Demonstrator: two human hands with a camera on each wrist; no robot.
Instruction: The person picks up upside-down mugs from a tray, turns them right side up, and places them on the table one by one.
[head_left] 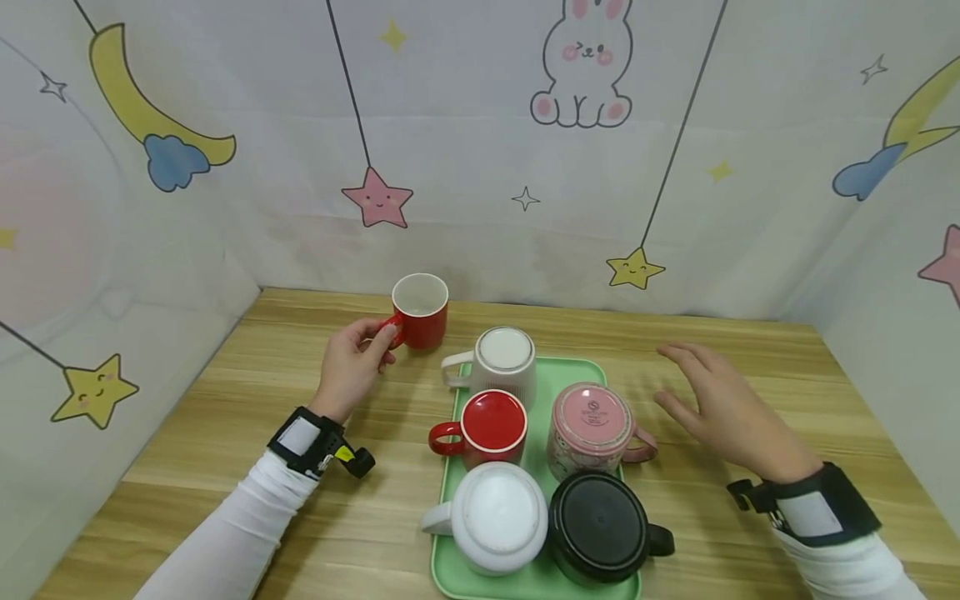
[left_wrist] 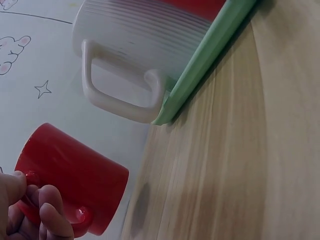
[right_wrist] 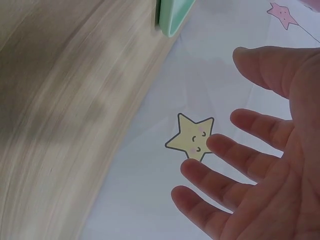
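Note:
My left hand (head_left: 354, 367) grips the handle of a red mug (head_left: 424, 321) with a white inside, mouth up, behind the tray's far left corner. In the left wrist view thumb and fingers curl round the handle of this red mug (left_wrist: 75, 172). My right hand (head_left: 731, 412) hovers with fingers spread and nothing in it, right of the pink mug (head_left: 592, 421). That mug stands upside down on the green tray (head_left: 573, 367), its handle pointing right. Also bottom up on the tray are a ribbed white mug (head_left: 506, 358), another red mug (head_left: 493, 423), a white mug (head_left: 499, 517) and a black mug (head_left: 600, 529).
The wooden table (head_left: 360, 500) ends at a white cloth backdrop (head_left: 480, 242) printed with stars, moons and a rabbit. Handles of the three left-hand mugs stick out over the tray's left edge; the black mug's handle reaches past the right edge.

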